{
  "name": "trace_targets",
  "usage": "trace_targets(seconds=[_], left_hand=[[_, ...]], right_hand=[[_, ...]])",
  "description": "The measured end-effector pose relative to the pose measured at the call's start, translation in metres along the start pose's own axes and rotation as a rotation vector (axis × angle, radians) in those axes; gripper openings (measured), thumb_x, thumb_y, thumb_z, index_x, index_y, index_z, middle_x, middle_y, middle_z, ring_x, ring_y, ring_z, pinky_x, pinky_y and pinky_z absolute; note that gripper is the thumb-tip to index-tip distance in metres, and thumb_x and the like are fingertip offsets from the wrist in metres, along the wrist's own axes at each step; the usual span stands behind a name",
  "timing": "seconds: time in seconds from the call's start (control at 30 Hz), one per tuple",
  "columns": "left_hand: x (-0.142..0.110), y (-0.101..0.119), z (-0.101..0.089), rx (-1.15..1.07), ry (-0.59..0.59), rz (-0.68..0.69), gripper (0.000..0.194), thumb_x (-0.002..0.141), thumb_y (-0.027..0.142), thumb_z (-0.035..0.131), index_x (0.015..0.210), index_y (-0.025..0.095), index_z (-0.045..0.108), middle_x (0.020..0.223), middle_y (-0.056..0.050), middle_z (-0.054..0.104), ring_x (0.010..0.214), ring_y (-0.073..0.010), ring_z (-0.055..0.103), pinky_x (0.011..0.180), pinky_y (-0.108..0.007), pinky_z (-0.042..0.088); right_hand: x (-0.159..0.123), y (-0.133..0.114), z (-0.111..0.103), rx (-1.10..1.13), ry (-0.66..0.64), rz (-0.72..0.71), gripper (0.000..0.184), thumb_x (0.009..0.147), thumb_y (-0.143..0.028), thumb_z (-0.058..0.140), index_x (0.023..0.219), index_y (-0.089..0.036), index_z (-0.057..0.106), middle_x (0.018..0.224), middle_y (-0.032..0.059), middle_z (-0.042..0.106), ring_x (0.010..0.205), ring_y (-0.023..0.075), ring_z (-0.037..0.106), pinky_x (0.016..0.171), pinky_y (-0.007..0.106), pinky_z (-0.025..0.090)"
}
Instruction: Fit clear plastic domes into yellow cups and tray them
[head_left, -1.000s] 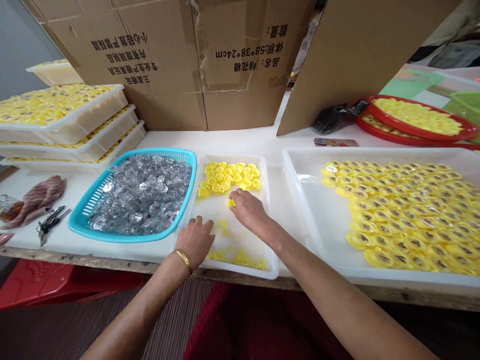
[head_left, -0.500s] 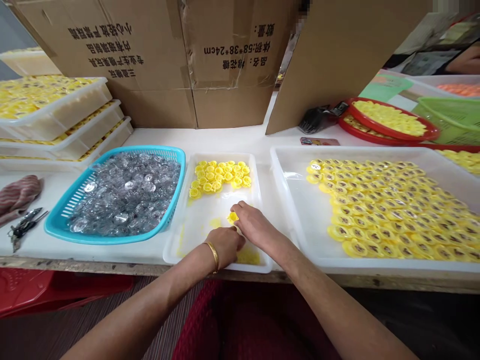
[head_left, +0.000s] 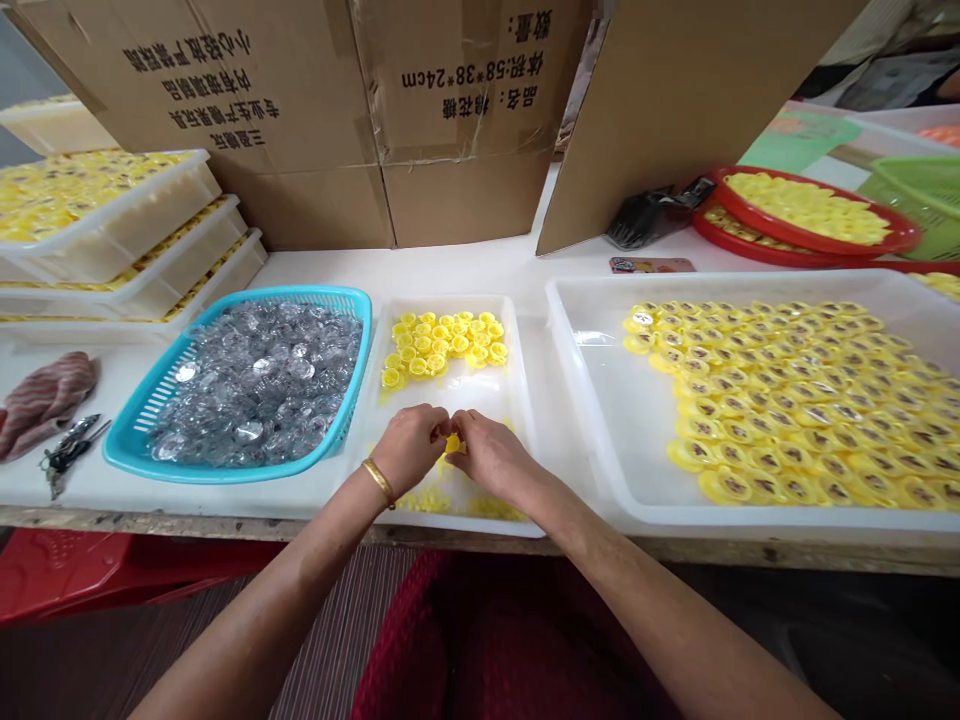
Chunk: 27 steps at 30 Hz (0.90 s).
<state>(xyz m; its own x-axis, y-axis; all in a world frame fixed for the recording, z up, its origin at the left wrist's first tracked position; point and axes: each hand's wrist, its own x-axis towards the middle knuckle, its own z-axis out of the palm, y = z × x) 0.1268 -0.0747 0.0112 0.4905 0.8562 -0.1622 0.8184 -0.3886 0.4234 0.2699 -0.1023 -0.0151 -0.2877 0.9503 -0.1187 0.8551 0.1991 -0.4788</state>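
Cardboard boxes (head_left: 337, 110) along the back of the white bench (head_left: 465, 270), printed text upside down; a loose cardboard sheet (head_left: 675, 110) leaning at right. Large white tray (head_left: 592, 400) on the right of the bench, filled in rows with yellow caps carrying dark inserts (head_left: 795, 400). Stacked white trays (head_left: 135, 240) of yellow pieces at far left. Turquoise basket (head_left: 360, 330) left of centre, heaped with clear plastic discs (head_left: 255, 385). Red round trays (head_left: 810, 235) of yellow pieces at far right rear, green basket (head_left: 922, 190) behind them, black plastic bag (head_left: 652, 212) just beside. Small white tray (head_left: 517, 400) in the middle, between basket and large tray: cluster of empty yellow caps (head_left: 442, 345) at its far end, yellow crumbs (head_left: 450, 500) at its near end. Striped cloth (head_left: 45, 400) and scissors (head_left: 71, 450) at left edge of bench. Left hand (head_left: 409, 447), gold bangle (head_left: 379, 481) on wrist, and right hand (head_left: 491, 455) meeting over the near half of the small tray, fingertips touching. Both grips pinched shut on a single yellow cap (head_left: 453, 442) held between them, just above the tray floor, near the cluster but apart from it. Most of the cap hidden by fingers; cannot tell what else is in either grip.
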Motion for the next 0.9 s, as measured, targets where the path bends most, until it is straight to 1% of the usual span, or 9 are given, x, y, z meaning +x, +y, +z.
trace_targets(seconds=[0.1, 0.2, 0.33, 0.4, 0.47, 0.6, 0.73, 0.8, 0.9], left_hand=[[0.006, 0.006, 0.002, 0.002, 0.028, 0.032, 0.016, 0.075, 0.008, 0.055, 0.075, 0.016, 0.069, 0.076, -0.005, 0.065, 0.076, -0.0179, 0.061, 0.073, -0.028, 0.045], [0.003, 0.004, 0.0, -0.074, 0.067, 0.032, 0.017, 0.079, 0.012, 0.055, 0.081, 0.018, 0.071, 0.077, -0.004, 0.066, 0.073, -0.0163, 0.062, 0.072, -0.027, 0.047], [-0.012, -0.012, -0.006, -0.228, 0.162, -0.111, 0.024, 0.086, 0.016, 0.047, 0.091, 0.018, 0.07, 0.083, -0.004, 0.068, 0.068, -0.0132, 0.064, 0.067, -0.025, 0.048], [-0.02, -0.017, -0.005, -0.091, 0.114, -0.189, 0.022, 0.085, 0.018, 0.049, 0.091, 0.017, 0.07, 0.084, -0.006, 0.068, 0.073, -0.017, 0.065, 0.07, -0.028, 0.048], [-0.026, -0.017, -0.001, 0.059, 0.001, -0.224, 0.02, 0.081, 0.024, 0.056, 0.095, 0.017, 0.07, 0.087, -0.007, 0.068, 0.079, -0.0217, 0.065, 0.073, -0.033, 0.047], [-0.024, -0.003, 0.013, 0.116, -0.201, -0.149, 0.031, 0.074, 0.036, 0.065, 0.101, 0.02, 0.067, 0.093, -0.007, 0.067, 0.083, -0.0242, 0.065, 0.074, -0.034, 0.047], [-0.013, 0.017, 0.023, 0.132, -0.284, -0.039, 0.023, 0.068, 0.023, 0.069, 0.091, 0.019, 0.068, 0.092, -0.007, 0.069, 0.085, -0.024, 0.065, 0.073, -0.031, 0.047], [-0.01, 0.022, 0.025, 0.143, -0.301, -0.003, 0.012, 0.069, 0.014, 0.062, 0.079, 0.018, 0.068, 0.088, -0.007, 0.07, 0.084, -0.0233, 0.066, 0.072, -0.03, 0.046], [-0.01, 0.021, 0.026, 0.164, -0.305, 0.027, 0.017, 0.071, 0.007, 0.052, 0.071, 0.017, 0.066, 0.081, -0.009, 0.069, 0.082, -0.0237, 0.065, 0.071, -0.031, 0.044]], right_hand=[[0.002, 0.002, 0.004, 0.026, 0.01, 0.008, 0.019, 0.081, -0.023, 0.062, 0.096, -0.016, 0.054, 0.095, 0.0073, 0.063, 0.084, 0.02, 0.062, 0.068, 0.029, 0.042], [0.002, 0.004, 0.005, 0.04, 0.019, 0.002, 0.02, 0.08, -0.024, 0.064, 0.096, -0.017, 0.054, 0.094, 0.0063, 0.062, 0.081, 0.0193, 0.062, 0.067, 0.029, 0.041], [0.001, 0.006, 0.005, 0.091, 0.074, -0.009, 0.021, 0.079, -0.024, 0.065, 0.096, -0.018, 0.054, 0.098, 0.0057, 0.06, 0.081, 0.018, 0.061, 0.068, 0.029, 0.043], [0.001, 0.006, 0.006, 0.127, 0.151, -0.017, 0.021, 0.078, -0.023, 0.066, 0.094, -0.019, 0.053, 0.1, 0.0059, 0.059, 0.085, 0.0185, 0.061, 0.069, 0.029, 0.045], [0.001, 0.006, 0.008, 0.161, 0.24, -0.025, 0.024, 0.076, -0.021, 0.067, 0.094, -0.019, 0.052, 0.1, 0.0062, 0.059, 0.089, 0.0193, 0.061, 0.071, 0.029, 0.046], [0.002, 0.004, 0.009, 0.207, 0.343, 0.006, 0.026, 0.075, -0.018, 0.064, 0.096, -0.02, 0.048, 0.098, 0.0052, 0.062, 0.081, 0.019, 0.063, 0.067, 0.029, 0.048], [0.002, 0.0, 0.005, 0.287, 0.392, 0.049, 0.022, 0.075, -0.018, 0.06, 0.092, -0.022, 0.048, 0.089, 0.0016, 0.064, 0.071, 0.0165, 0.064, 0.064, 0.028, 0.048], [0.001, 0.0, 0.002, 0.394, 0.397, 0.071, 0.02, 0.075, -0.021, 0.061, 0.089, -0.023, 0.047, 0.083, -0.0008, 0.064, 0.067, 0.0144, 0.064, 0.062, 0.026, 0.048], [0.001, 0.001, -0.002, 0.523, 0.366, 0.116, 0.018, 0.075, -0.027, 0.062, 0.086, -0.023, 0.048, 0.074, -0.0038, 0.063, 0.063, 0.0133, 0.064, 0.06, 0.025, 0.048]])
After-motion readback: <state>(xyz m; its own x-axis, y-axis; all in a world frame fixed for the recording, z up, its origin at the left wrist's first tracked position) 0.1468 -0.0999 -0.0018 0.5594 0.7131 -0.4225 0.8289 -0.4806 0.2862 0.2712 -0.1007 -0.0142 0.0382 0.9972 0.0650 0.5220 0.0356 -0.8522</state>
